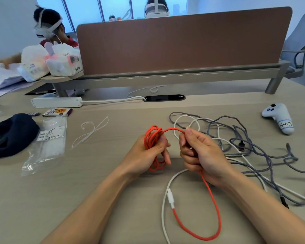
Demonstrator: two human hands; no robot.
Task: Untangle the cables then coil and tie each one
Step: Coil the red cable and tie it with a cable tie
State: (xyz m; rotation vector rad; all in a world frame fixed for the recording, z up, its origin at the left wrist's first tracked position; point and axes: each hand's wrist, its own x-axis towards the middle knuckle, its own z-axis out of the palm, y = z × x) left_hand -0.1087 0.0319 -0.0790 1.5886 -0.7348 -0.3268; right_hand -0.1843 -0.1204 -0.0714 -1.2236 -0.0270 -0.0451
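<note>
Counter [77,191]: pale wood, brown divider [183,41] along the far edge
Left hand [153,152]: fingers curled round the coiled red cable [213,199]
Right hand [201,155]: gripping the same cable's loose tail
Right: grey and white cables [245,143] tangled, near the hands
Left: bag of ties [48,143], well apart

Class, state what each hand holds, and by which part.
Both hold the red cable: left hand grips its coiled loops, right hand grips the uncoiled stretch.
</note>
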